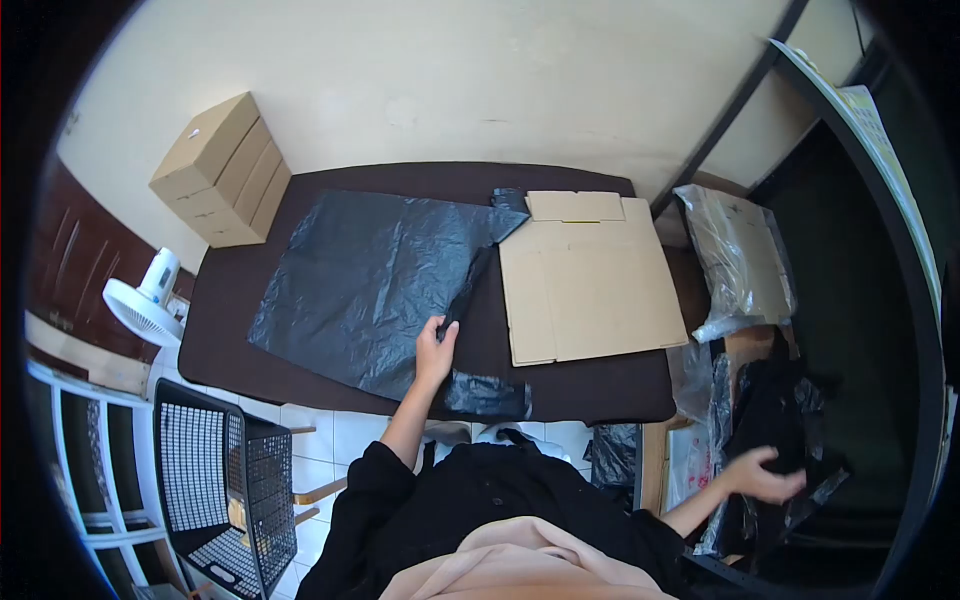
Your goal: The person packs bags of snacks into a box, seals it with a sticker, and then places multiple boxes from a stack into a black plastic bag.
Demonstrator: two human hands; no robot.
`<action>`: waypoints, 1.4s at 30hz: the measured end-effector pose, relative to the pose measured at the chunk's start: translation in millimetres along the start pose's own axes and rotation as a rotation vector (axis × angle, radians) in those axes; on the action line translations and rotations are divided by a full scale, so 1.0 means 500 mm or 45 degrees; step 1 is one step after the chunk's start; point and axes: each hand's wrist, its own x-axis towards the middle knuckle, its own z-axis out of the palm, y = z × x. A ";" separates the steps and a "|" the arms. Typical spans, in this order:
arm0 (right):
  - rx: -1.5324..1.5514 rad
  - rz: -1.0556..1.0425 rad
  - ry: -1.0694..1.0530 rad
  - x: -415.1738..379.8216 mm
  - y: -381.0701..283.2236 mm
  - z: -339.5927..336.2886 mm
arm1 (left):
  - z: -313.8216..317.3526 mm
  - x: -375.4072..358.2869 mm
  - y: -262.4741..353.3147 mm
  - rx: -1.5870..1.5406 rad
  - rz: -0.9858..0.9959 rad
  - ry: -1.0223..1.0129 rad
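A large black plastic bag point(370, 280) lies spread over the left and middle of the table, its surface creased. My left hand point(435, 352) is closed on the bag's right edge, thumb and fingers pinching the plastic. Beside it, a flattened cardboard box point(592, 285) rests on the right half of the table, with a corner of the bag over its upper left edge. My right hand point(765, 476) is off to the right, fingers apart and holding nothing visible, over a heap of black plastic point(770, 415) by the shelf.
Several cardboard boxes point(225, 175) are stacked at the table's back left. A white fan point(150, 300) and a black plastic basket point(225, 490) stand left of the brown table point(590, 398). Plastic-wrapped cardboard point(740, 255) sits at right beside a dark metal rack point(850, 120).
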 end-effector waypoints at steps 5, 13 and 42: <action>1.568 0.237 -1.367 -0.116 -0.384 -0.085 | -0.085 0.030 0.031 -0.745 -0.401 -0.150; 2.181 0.252 -2.754 -0.185 -0.755 -0.370 | -0.249 0.009 0.084 -0.590 -0.395 -0.357; 2.625 -0.948 -1.848 -0.152 -0.982 -0.759 | -0.763 0.267 0.135 0.705 0.737 0.911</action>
